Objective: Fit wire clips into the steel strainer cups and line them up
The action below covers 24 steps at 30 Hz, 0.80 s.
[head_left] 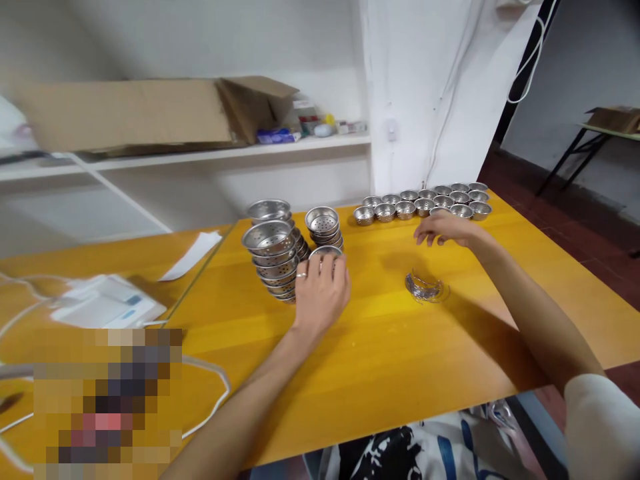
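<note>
My left hand [323,290], with a ring on one finger, is closed over the rim of a perforated metal cup [326,251]. Whether more cups sit beneath it is hidden by the hand. Beside it rises a tall, slightly tilted stack of perforated metal cups [277,263], with another stack [270,210] behind. A shorter stack [323,220] stands just beyond the hand. Over the table my right hand [445,228] hovers with its fingers apart and bent downward, nothing visible in them. Below it lies a small heap of thin, curved metal wires [424,288].
Several single cups [405,210] stand in rows at the table's back right. A white device [107,300] with cables and a paper strip [191,257] lie to the left. Above runs a shelf [320,143] with a cardboard box [135,113].
</note>
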Motion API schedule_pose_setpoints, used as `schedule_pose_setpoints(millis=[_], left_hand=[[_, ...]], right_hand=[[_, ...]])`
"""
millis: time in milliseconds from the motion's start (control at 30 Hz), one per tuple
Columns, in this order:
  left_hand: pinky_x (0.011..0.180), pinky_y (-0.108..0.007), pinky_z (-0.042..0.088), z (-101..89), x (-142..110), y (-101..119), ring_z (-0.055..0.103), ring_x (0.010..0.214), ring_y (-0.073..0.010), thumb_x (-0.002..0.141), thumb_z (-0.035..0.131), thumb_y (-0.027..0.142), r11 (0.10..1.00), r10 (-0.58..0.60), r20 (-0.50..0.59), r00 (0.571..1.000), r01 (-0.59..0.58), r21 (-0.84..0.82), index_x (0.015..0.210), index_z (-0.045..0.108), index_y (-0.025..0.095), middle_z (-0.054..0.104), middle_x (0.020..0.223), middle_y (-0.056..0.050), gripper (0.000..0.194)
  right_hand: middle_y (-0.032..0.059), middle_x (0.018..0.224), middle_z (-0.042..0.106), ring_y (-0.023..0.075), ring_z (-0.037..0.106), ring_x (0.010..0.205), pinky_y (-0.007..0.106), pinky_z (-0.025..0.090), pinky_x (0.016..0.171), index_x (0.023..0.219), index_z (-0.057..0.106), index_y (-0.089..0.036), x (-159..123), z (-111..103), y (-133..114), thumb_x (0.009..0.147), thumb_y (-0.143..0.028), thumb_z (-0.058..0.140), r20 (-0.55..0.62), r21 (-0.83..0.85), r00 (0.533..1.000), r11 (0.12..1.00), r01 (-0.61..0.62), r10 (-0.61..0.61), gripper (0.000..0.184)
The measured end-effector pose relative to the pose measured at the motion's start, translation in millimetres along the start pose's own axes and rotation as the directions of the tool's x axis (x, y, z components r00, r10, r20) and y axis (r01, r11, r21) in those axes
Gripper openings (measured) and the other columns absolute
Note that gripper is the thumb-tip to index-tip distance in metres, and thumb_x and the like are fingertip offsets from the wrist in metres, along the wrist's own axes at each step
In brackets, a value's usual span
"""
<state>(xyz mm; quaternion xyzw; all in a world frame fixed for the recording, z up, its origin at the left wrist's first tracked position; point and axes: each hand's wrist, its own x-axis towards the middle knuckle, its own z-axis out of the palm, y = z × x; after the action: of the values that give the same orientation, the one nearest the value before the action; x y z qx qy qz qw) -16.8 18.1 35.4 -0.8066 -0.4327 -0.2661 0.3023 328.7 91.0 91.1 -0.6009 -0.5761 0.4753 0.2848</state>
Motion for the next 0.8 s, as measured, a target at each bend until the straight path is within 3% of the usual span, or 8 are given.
schedule_pose_setpoints(millis=[33, 100, 200, 267, 333, 467, 600, 800], left_hand=[[0.087, -0.051, 0.046, 0.5, 1.7, -3.8, 0.071, 0.103, -0.0378, 0.107, 0.055, 0.019, 1.000, -0.012, 0.030, 0.999, 0.012, 0.008, 0.118, 0.074, 0.014, 0.080, 0.105, -0.018, 0.023], [0.087, -0.050, 0.046, 4.8, 2.5, -9.4, 0.072, 0.098, -0.0364, 0.109, 0.052, 0.017, 1.000, -0.014, 0.069, 0.998, 0.015, -0.014, 0.115, 0.075, 0.014, 0.080, 0.092, -0.015, 0.025], [0.088, -0.048, 0.046, 14.6, 0.2, -13.7, 0.072, 0.093, -0.0332, 0.110, 0.048, 0.015, 0.997, -0.022, 0.073, 0.997, 0.027, -0.070, 0.120, 0.075, 0.014, 0.080, 0.089, -0.013, 0.029], [0.089, -0.047, 0.046, 19.4, -1.4, -15.6, 0.072, 0.091, -0.0319, 0.110, 0.045, 0.015, 0.993, -0.035, 0.053, 0.998, 0.041, -0.114, 0.124, 0.074, 0.014, 0.079, 0.090, -0.013, 0.032], [0.092, -0.048, 0.047, 21.4, -3.0, -17.3, 0.072, 0.094, -0.0323, 0.111, 0.044, 0.016, 0.981, -0.064, 0.018, 0.998, 0.066, -0.183, 0.131, 0.073, 0.015, 0.078, 0.093, -0.014, 0.036], [0.098, -0.051, 0.048, 19.5, -9.8, -12.8, 0.072, 0.102, -0.0331, 0.112, 0.045, 0.020, 0.919, -0.050, -0.051, 0.997, 0.026, -0.394, 0.147, 0.066, 0.020, 0.078, 0.106, -0.015, 0.041], [0.095, -0.050, 0.053, 16.9, -19.4, 8.1, 0.073, 0.102, -0.0301, 0.111, 0.044, 0.016, 0.822, 0.171, -0.076, 0.982, -0.185, -0.539, 0.154, 0.060, 0.024, 0.079, 0.112, -0.013, 0.047], [0.096, -0.050, 0.060, 21.3, -22.3, 24.1, 0.074, 0.101, -0.0271, 0.109, 0.035, 0.006, 0.725, 0.477, 0.018, 0.879, -0.382, -0.573, 0.149, 0.065, 0.025, 0.080, 0.108, -0.011, 0.054]], right_hand=[[0.0144, 0.093, 0.082, 0.0164, 0.070, 0.072, 0.022, 0.044, 0.053, 0.084, 0.079, -0.012, -6.4, 9.3, -6.2, 0.086, -0.019, 0.071, 0.113, -0.212, 0.993, 0.976, 0.045, -0.021, 0.011], [0.0133, 0.085, 0.081, 0.0217, 0.075, 0.076, 0.026, 0.050, 0.061, 0.077, 0.079, -0.012, -16.3, 33.9, -14.3, 0.079, -0.016, 0.074, 0.253, -0.551, 0.965, 0.831, 0.082, 0.073, 0.006], [0.0175, 0.084, 0.081, 0.0318, 0.079, 0.085, 0.033, 0.056, 0.072, 0.080, 0.081, -0.010, -23.6, 72.6, -17.4, 0.069, -0.007, 0.077, 0.207, -0.850, 0.969, 0.515, 0.109, 0.138, 0.012], [0.0224, 0.098, 0.081, 0.0369, 0.080, 0.097, 0.036, 0.057, 0.077, 0.093, 0.083, -0.009, -25.8, 89.3, -16.8, 0.065, -0.002, 0.078, 0.149, -0.893, 0.986, 0.439, 0.099, 0.080, 0.030], [0.0244, 0.107, 0.081, 0.0375, 0.079, 0.103, 0.036, 0.056, 0.079, 0.103, 0.083, -0.010, -27.6, 95.0, -16.1, 0.067, 0.000, 0.079, 0.131, -0.891, 0.991, 0.443, 0.099, 0.041, 0.037], [0.0183, 0.100, 0.081, 0.0321, 0.078, 0.093, 0.032, 0.052, 0.072, 0.094, 0.083, -0.016, -29.3, 84.6, -16.8, 0.074, -0.007, 0.079, 0.182, -0.876, 0.983, 0.458, 0.151, 0.024, 0.023], [0.0122, 0.095, 0.082, 0.0266, 0.075, 0.086, 0.030, 0.045, 0.067, 0.092, 0.085, -0.019, -28.3, 74.4, -18.6, 0.078, -0.008, 0.072, 0.242, -0.851, 0.969, 0.470, 0.236, -0.048, 0.021], [0.0082, 0.093, 0.082, 0.0191, 0.071, 0.079, 0.026, 0.044, 0.065, 0.092, 0.084, -0.017, -26.8, 73.7, -21.3, 0.081, -0.010, 0.071, 0.333, -0.799, 0.942, 0.520, 0.302, -0.036, 0.018]])
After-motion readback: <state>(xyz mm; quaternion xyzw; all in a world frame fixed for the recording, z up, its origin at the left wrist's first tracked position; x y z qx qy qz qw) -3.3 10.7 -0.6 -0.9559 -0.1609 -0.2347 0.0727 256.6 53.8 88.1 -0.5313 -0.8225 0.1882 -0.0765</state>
